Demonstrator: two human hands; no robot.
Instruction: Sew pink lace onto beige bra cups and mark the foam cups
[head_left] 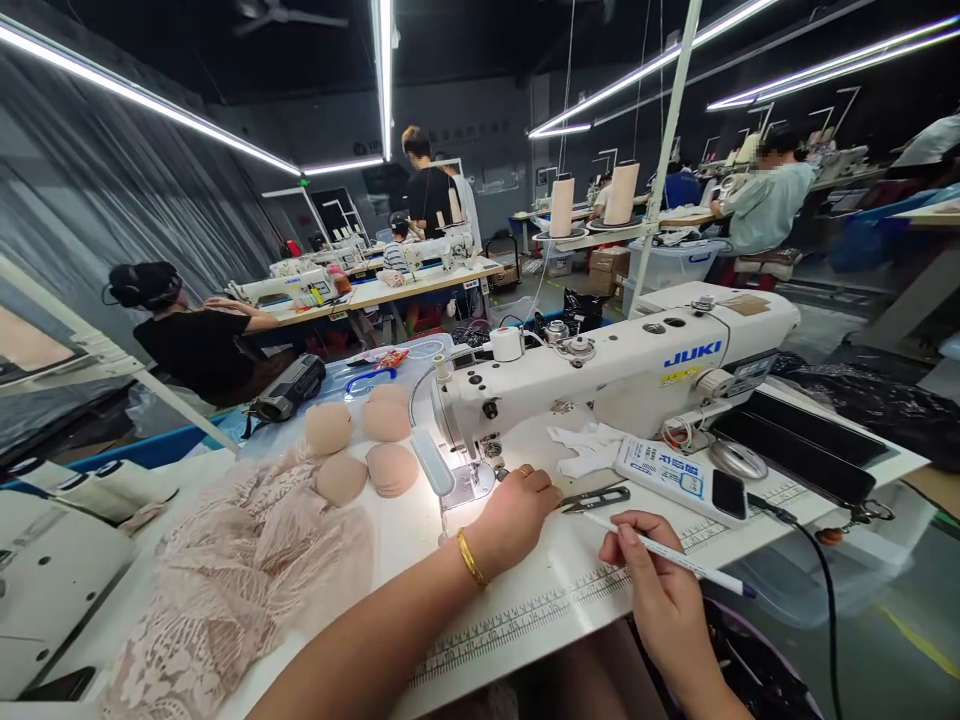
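Note:
My right hand grips a slim white pen with a dark cap at its rear end. The pen's other end points left, towards the dark thread snips lying on the table. My left hand, with a gold bangle at the wrist, is beside the needle plate of the white JUKI sewing machine. Its fingers are curled, and whatever they hold is hidden; a small dark bit shows by the fingertips. Left of the machine lie beige moulded cups and a heap of pale pink lace.
A white box with blue print and white cloth strips lie behind my hands. A ruler tape runs along the table's front edge. Thread cones stand on a rack behind. Several people work at other machines.

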